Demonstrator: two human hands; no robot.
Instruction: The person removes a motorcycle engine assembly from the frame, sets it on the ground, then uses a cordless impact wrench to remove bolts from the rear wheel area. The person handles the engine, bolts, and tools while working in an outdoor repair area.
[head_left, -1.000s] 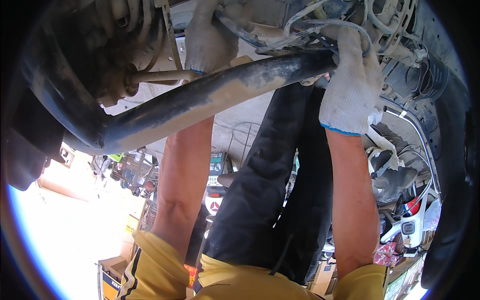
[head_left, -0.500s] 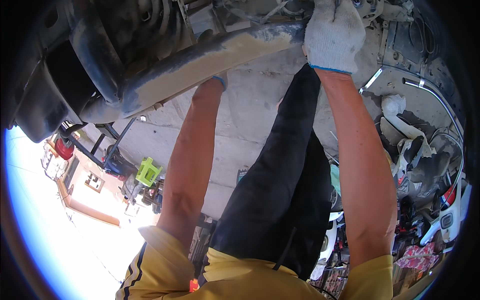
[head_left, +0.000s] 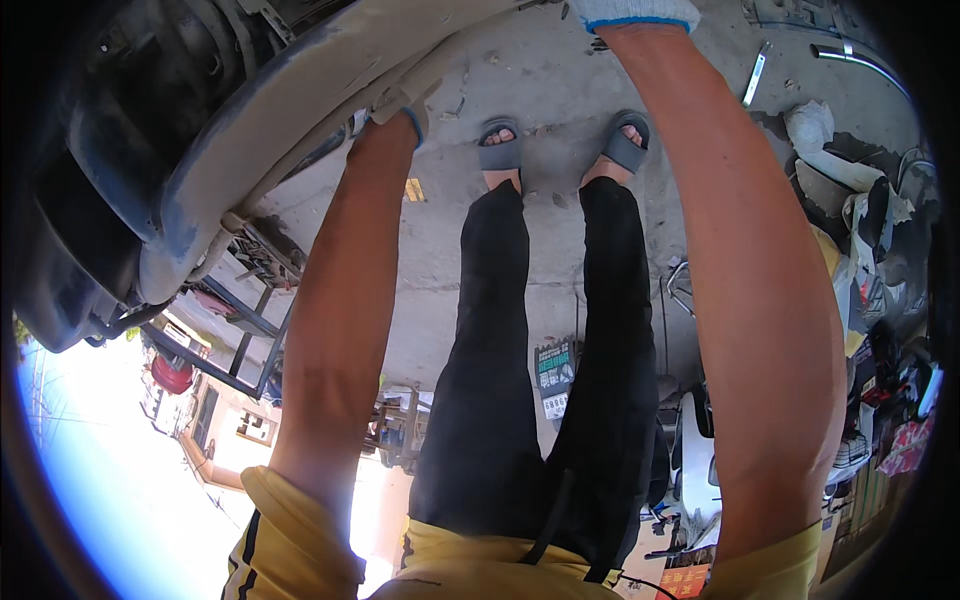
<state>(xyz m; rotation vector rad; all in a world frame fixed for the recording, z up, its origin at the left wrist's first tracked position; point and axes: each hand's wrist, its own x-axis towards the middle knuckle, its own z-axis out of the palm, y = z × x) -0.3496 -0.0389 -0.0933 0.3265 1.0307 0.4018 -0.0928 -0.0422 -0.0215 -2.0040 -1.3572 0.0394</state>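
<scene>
A large, dust-coated black tube [head_left: 235, 155] of the vehicle runs diagonally across the upper left. My left hand [head_left: 403, 117], gloved, is at the tube’s lower side, mostly hidden by it; I cannot see what its fingers hold. My right hand [head_left: 632, 12], in a whitish knit glove with a blue cuff, is at the top edge beside the tube’s upper end, its fingers out of the picture. Both arms are stretched upward in the picture, one either side of my legs. My feet in grey slides [head_left: 625, 150] stand on the dusty concrete floor [head_left: 545, 260].
Dark underbody parts [head_left: 90, 210] fill the upper left, above a black metal frame [head_left: 240, 345] and a red object [head_left: 172, 372]. A bent chrome tube [head_left: 860, 62] and a flat metal strip [head_left: 755, 75] lie at the upper right, above cluttered white and grey parts [head_left: 830, 150].
The view has tipped so my feet and more floor show. Both hands and the tube sit higher in the picture, and the right glove has mostly left the top edge.
</scene>
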